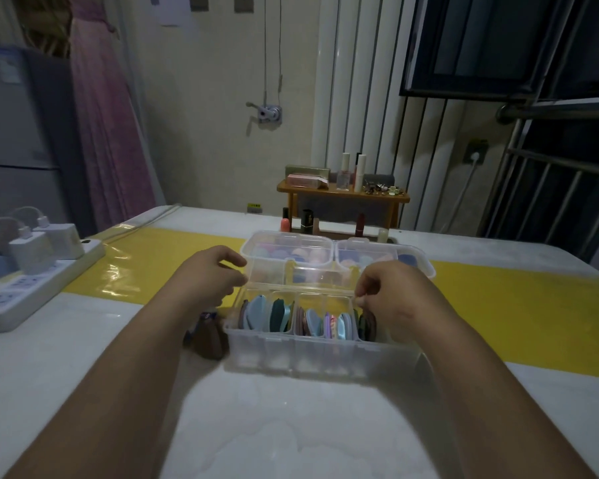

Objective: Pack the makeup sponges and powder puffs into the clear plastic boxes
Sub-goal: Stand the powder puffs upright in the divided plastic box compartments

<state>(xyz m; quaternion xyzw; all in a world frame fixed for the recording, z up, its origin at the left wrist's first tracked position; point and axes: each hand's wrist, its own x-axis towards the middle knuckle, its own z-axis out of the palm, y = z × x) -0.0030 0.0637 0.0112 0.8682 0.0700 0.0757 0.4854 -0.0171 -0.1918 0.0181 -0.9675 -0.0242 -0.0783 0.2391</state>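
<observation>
A blurred brown thing (210,342) beside the clear box (291,354) is unidentifiable.

No legible text or labels.

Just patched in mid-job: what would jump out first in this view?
The near clear box at the table's middle stands out, its compartments packed with colourful powder puffs on edge. The left hand and right hand are curled at either end of its raised lid. Behind sit two shut boxes of sponges, and a brown puff lies outside on the left.
</observation>
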